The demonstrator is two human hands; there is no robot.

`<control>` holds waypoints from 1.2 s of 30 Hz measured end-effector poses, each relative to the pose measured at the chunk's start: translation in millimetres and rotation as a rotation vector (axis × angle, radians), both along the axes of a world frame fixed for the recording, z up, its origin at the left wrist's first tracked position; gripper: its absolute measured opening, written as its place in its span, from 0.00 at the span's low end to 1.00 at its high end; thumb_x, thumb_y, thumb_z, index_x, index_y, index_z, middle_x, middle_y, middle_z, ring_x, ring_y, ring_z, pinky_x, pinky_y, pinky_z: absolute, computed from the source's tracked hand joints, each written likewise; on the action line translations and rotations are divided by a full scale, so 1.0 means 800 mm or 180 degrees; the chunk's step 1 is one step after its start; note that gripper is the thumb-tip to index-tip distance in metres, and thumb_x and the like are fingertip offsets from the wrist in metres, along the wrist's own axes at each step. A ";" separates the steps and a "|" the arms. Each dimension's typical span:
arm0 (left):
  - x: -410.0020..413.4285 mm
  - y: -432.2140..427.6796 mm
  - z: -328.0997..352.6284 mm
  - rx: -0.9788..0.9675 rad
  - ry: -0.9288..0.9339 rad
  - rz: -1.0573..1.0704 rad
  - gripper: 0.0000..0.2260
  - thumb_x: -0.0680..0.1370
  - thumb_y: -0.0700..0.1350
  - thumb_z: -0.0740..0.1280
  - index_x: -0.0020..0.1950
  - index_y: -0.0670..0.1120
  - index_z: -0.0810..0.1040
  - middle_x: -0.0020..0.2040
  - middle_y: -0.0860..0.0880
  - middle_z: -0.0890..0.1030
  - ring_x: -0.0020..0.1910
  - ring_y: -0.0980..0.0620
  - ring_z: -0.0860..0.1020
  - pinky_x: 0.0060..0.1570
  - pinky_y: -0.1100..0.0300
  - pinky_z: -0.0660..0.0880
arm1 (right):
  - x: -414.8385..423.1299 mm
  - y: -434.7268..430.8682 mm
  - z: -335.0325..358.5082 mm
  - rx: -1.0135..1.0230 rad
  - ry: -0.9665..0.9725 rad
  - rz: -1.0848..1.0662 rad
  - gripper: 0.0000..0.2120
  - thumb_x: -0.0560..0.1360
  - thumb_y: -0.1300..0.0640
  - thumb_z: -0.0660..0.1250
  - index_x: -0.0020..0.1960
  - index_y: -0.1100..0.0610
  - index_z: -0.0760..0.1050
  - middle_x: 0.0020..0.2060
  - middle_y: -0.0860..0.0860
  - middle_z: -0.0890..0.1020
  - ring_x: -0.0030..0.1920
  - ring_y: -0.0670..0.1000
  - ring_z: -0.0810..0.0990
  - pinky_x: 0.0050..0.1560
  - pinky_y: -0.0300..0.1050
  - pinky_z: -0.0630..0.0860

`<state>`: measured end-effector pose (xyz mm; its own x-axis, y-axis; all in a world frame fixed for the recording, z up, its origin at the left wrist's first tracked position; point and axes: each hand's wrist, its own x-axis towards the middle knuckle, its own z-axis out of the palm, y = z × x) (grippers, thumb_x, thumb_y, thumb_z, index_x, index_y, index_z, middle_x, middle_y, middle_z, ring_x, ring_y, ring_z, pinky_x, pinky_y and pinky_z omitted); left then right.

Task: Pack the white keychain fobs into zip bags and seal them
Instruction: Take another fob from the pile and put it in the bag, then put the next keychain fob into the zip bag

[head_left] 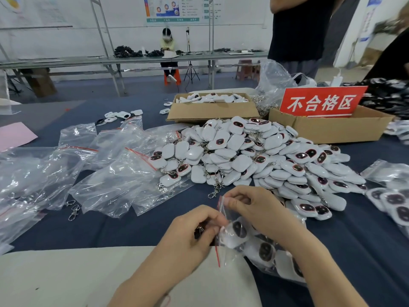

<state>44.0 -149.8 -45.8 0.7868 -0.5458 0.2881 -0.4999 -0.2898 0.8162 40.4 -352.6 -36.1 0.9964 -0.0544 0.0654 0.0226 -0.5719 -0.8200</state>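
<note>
A clear zip bag point(230, 247) with a red seal strip stands upright near the table's front edge, with a white keychain fob point(238, 231) showing inside it. My left hand point(194, 231) pinches the bag's left side at the mouth. My right hand point(254, 209) grips the top corner of the red strip. A big heap of white fobs point(254, 158) with dark oval windows and metal clasps lies just beyond. Filled bags point(265, 253) lie under my right forearm.
Empty zip bags point(110, 173) are spread over the left of the dark blue table. Two cardboard boxes point(212, 109) stand behind the heap, one with a red sign point(321, 103). More filled bags point(396, 202) lie at the right. Loose clasps point(74, 210) sit at front left. People stand beyond.
</note>
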 end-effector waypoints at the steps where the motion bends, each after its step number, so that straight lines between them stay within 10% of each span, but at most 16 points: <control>1: -0.004 -0.001 0.003 -0.0074 0.0164 -0.0049 0.15 0.79 0.34 0.65 0.49 0.56 0.80 0.45 0.53 0.83 0.41 0.51 0.79 0.46 0.52 0.78 | 0.001 0.001 -0.001 0.0036 -0.0010 0.0019 0.04 0.77 0.51 0.70 0.44 0.43 0.82 0.39 0.34 0.83 0.41 0.34 0.80 0.40 0.24 0.71; 8: -0.013 -0.005 0.010 -0.1293 0.1374 -0.0192 0.11 0.79 0.35 0.60 0.50 0.50 0.77 0.46 0.42 0.85 0.43 0.43 0.83 0.48 0.61 0.77 | -0.001 0.007 0.006 0.0268 -0.0064 0.0365 0.03 0.77 0.45 0.70 0.47 0.38 0.83 0.42 0.38 0.86 0.45 0.38 0.84 0.48 0.34 0.77; 12: 0.002 0.002 0.010 -0.1457 0.0925 0.0639 0.14 0.82 0.32 0.59 0.47 0.49 0.78 0.38 0.46 0.82 0.38 0.44 0.84 0.45 0.63 0.78 | -0.003 0.004 0.014 0.0358 -0.0403 0.0106 0.13 0.72 0.34 0.62 0.53 0.33 0.78 0.46 0.34 0.84 0.46 0.35 0.82 0.49 0.37 0.81; 15: 0.015 0.008 0.006 -0.1463 0.0818 0.1131 0.12 0.81 0.30 0.57 0.51 0.43 0.77 0.37 0.50 0.81 0.34 0.49 0.82 0.41 0.66 0.78 | -0.002 -0.014 0.007 -0.0892 -0.0933 -0.1166 0.16 0.81 0.47 0.61 0.68 0.39 0.72 0.69 0.43 0.74 0.71 0.44 0.68 0.72 0.43 0.65; 18: 0.021 0.007 0.003 -0.1534 0.0911 0.1349 0.12 0.81 0.31 0.57 0.51 0.43 0.77 0.36 0.52 0.81 0.31 0.50 0.80 0.38 0.66 0.78 | -0.003 -0.026 -0.003 -0.2171 -0.0157 -0.1569 0.28 0.83 0.48 0.58 0.80 0.49 0.54 0.80 0.57 0.50 0.81 0.57 0.43 0.79 0.54 0.40; 29: 0.021 0.006 -0.003 -0.1395 0.0947 0.1281 0.12 0.82 0.32 0.58 0.50 0.46 0.78 0.36 0.52 0.80 0.29 0.50 0.77 0.35 0.67 0.75 | -0.008 -0.028 0.002 -0.1980 -0.1036 -0.1659 0.11 0.81 0.54 0.63 0.61 0.50 0.78 0.55 0.47 0.82 0.64 0.53 0.74 0.74 0.57 0.62; 36: 0.021 0.007 -0.004 -0.1333 0.0929 0.1257 0.12 0.82 0.34 0.59 0.50 0.48 0.78 0.37 0.52 0.81 0.28 0.51 0.78 0.34 0.69 0.74 | -0.006 -0.027 -0.003 -0.1842 -0.0576 -0.1510 0.22 0.81 0.51 0.64 0.74 0.51 0.68 0.74 0.55 0.64 0.76 0.54 0.57 0.74 0.50 0.62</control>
<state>60.7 -144.4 -48.6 0.9837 -0.0869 0.1577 -0.1611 -0.0340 0.9863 35.8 -374.2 -38.7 0.8460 -0.3806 0.3735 -0.2267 -0.8907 -0.3941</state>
